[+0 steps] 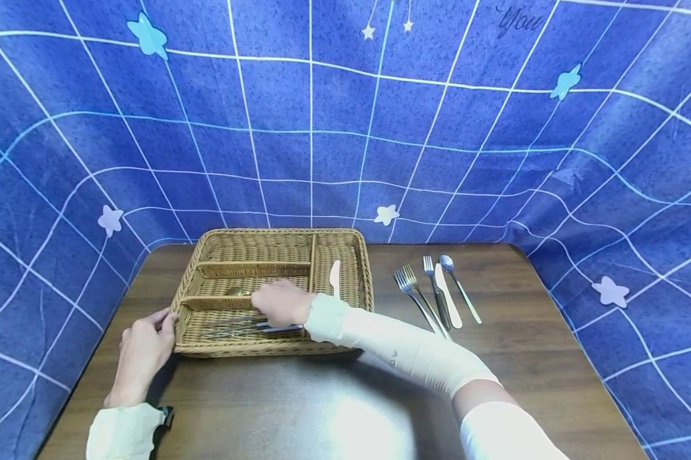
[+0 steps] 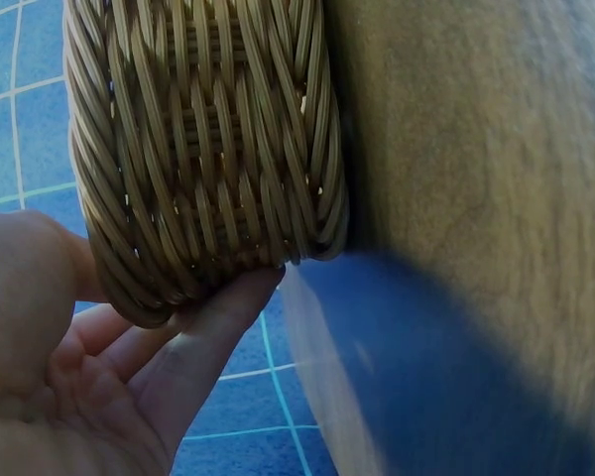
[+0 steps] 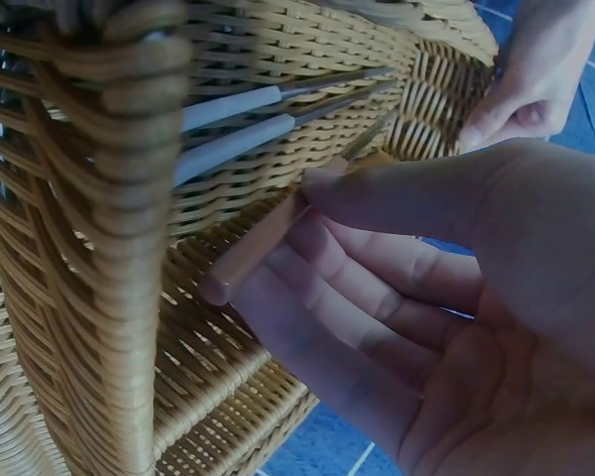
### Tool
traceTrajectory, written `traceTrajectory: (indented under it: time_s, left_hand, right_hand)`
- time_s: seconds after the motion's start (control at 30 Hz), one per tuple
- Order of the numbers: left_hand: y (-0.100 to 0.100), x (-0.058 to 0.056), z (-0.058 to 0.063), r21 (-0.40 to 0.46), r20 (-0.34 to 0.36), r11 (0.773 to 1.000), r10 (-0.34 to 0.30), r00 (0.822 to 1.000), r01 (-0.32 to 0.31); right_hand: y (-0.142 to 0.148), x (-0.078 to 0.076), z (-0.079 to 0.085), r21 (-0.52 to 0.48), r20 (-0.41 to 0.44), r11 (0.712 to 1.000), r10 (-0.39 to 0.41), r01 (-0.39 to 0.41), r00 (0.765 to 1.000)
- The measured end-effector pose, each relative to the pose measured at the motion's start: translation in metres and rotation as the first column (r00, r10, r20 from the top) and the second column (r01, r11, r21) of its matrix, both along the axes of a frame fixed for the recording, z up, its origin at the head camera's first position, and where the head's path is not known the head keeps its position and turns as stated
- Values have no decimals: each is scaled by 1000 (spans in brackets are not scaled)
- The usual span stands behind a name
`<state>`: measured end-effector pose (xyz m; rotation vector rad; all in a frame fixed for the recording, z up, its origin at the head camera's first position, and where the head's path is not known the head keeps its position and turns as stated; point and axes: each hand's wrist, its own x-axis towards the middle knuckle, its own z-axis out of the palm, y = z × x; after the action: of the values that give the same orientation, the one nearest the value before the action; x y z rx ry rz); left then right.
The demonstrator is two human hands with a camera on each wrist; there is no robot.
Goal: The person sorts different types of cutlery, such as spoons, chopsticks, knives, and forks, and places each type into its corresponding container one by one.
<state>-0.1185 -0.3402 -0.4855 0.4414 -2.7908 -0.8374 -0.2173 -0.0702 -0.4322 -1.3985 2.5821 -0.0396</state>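
A wicker basket [image 1: 265, 350] with compartments stands on the table. My left hand [image 1: 147, 345] grips its front left corner; in the left wrist view, fingers [image 2: 203, 347] press against the woven end. Inside the front compartment, my right hand [image 1: 282, 301] pinches a chopstick [image 3: 258, 248] by its pinkish handle, thumb on top and fingers beneath. Two chopsticks [image 3: 240, 149] with pale handles and thin metal shafts lie beside it in the same compartment. In the head view, the right hand hides the pinched handle.
A white-handled knife [image 1: 335, 278] lies in the right compartment, and something gold [image 1: 237, 291] shows in the middle one. Right of the basket lie several forks [image 1: 405, 279], a knife [image 1: 449, 297] and a spoon [image 1: 460, 291]. A blue curtain [image 1: 345, 160] hangs behind the table [image 1: 253, 402].
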Motion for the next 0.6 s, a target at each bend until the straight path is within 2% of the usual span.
traceTrajectory:
  time_s: [0.33,0.6]
  left_hand:
    - [0,-1,1,-6,-6,1000,1,1000,-2]
    - [1,-1,-1,-4,-19,1000,-1,1000,1]
  right_hand:
    - [1,2,-6,9,36,1000,-1,1,999]
    - [7,3,0,-44,39,999,5,-4,999]
